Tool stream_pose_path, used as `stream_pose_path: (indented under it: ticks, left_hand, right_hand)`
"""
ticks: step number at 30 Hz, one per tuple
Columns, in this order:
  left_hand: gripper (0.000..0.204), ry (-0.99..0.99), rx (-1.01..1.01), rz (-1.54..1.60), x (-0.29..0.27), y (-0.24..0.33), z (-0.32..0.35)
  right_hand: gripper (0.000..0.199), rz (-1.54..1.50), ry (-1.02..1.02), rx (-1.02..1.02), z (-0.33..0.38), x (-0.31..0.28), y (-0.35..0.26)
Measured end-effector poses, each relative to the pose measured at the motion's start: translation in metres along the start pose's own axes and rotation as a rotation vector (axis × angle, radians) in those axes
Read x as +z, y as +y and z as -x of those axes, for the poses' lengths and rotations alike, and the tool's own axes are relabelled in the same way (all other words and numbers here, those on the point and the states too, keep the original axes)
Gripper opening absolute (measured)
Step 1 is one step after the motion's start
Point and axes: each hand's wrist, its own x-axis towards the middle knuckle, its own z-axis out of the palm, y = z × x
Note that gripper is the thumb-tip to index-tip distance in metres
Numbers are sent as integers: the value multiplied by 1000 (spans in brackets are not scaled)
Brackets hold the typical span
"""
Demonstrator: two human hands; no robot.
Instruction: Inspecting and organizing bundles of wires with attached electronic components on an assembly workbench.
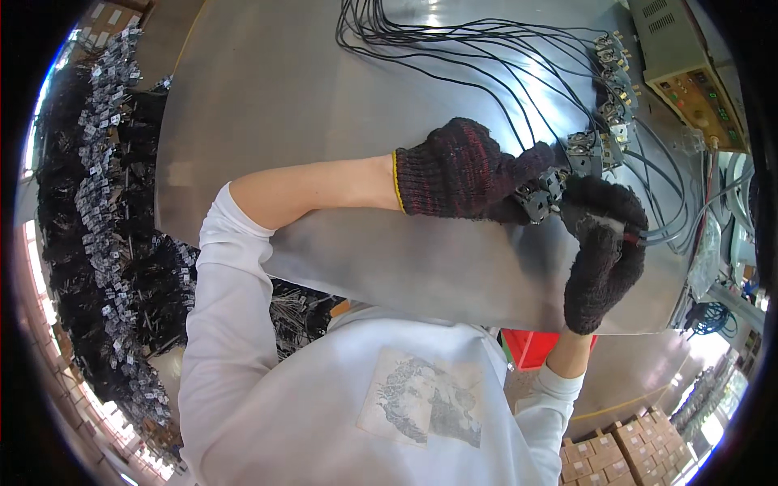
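Observation:
My left hand, in a dark knit glove with a yellow cuff edge, reaches across from the left. Its fingers are closed on a small dark plug-like part with metal pieces. Close against that part is my gloved right hand, its fingers curled round a thin, pale-sided piece. Grey cables run off to the right beside this piece; the glove hides most of it. Just beyond the fingertips, a row of similar dark and metal parts lines the table, with black cords trailing from it.
The metal table has a curved left edge. At its right stands a grey box with a yellow control panel. Bundles of black cords with plug ends hang at the left. A red bin and cardboard boxes sit below.

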Motion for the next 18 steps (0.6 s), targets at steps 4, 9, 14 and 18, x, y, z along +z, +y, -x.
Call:
stream_pose_path:
  ticks: [4,9,14,18]
  left_hand:
    - [85,42,19,-113,2,0,-3]
    - [81,57,-16,-33,8,2,0]
    - [76,-232,-8,16,-4,5,-3]
    - [85,46,57,125,8,2,-13]
  right_hand:
    - [47,-27,-73,-52,-4,-7,0]
    - [46,-12,26,-47,-5,-29,-16]
    - [36,346,-80,387,-60,-134,-2]
    - [58,1201,-301,340,-89,-230,8]
